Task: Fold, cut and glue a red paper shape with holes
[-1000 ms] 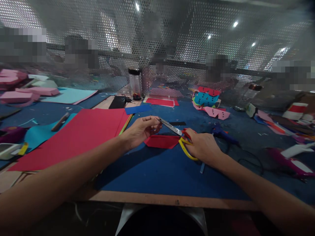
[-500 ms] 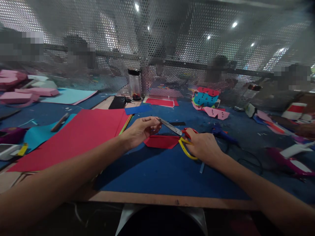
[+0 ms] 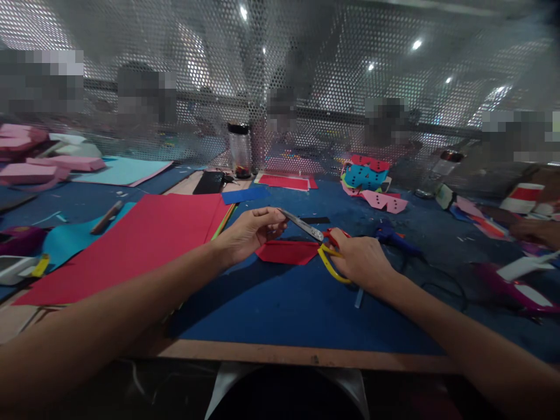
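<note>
My right hand point(image 3: 361, 259) grips a pair of scissors point(image 3: 315, 240) by their yellow and red handles. The steel blades point left and up toward my left hand point(image 3: 250, 232). My left hand is closed in a pinch right at the blade tips; what sits between the fingers is too small to make out. Below the blades a small red paper piece point(image 3: 286, 252) lies flat on the blue mat point(image 3: 280, 303).
A large red sheet point(image 3: 144, 239) covers the mat at my left, with teal paper beside it. A clear jar point(image 3: 240, 149) stands by the perforated metal screen. Punched pink and blue cutouts point(image 3: 371, 184) lie far right. A blue glue gun point(image 3: 394, 236) and its cable rest right of my hand. Another person's hand point(image 3: 536, 230) shows at far right.
Both my hands and the scissors stay almost still. Another person's hand has come into view at the far right edge.
</note>
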Motion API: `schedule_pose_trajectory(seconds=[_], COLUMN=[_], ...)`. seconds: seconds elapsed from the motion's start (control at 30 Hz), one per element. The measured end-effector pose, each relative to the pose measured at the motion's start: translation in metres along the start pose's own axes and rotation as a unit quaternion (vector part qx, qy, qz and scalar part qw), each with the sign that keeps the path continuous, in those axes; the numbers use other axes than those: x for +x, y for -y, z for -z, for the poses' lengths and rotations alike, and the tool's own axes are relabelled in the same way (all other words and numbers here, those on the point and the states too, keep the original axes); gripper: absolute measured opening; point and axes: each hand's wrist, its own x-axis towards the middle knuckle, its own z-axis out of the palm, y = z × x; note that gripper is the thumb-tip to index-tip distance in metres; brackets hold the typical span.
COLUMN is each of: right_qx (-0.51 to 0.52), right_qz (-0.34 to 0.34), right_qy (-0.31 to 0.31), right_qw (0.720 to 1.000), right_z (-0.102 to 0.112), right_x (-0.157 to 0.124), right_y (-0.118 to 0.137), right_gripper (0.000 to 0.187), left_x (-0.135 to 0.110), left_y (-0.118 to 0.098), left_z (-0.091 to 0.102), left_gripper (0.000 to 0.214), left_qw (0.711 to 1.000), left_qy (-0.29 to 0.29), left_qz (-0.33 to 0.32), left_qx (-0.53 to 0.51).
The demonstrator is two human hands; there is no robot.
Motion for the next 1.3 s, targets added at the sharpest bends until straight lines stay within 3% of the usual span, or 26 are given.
schedule_pose_trajectory(seconds=[0.23,0.77,0.97,1.3], right_qx=[0.106,0.121,0.110,0.098], right_qz=[-0.035,-0.052,-0.052,-0.056], right_qy=[0.028,0.022,0.029,0.029], right_qw=[0.993,0.991,0.992,0.993], right_z=[-0.0001,-0.0024,0.0021,0.0025], right_x=[0.0047,0.0054,0.0052,0.0062], right_y=[-0.0009,-0.0032,-0.0016,-0.0005], right_gripper=[0.026,0.027,0.028,0.031], left_x=[-0.0009,0.0007,0.0016,0.0030], left_y=[-0.0016,-0.0010,0.0012,0.0001], left_z=[-0.0021,-0.0015,0.0014,0.0013], left_gripper=[0.007,0.011,0.013,0.017], left_qw=[0.999,0.999,0.999,0.979], left_qy=[-0.023,-0.038,-0.049,-0.089], left_qz=[0.013,0.016,-0.016,-0.088], left_qx=[-0.018,-0.030,0.008,0.158])
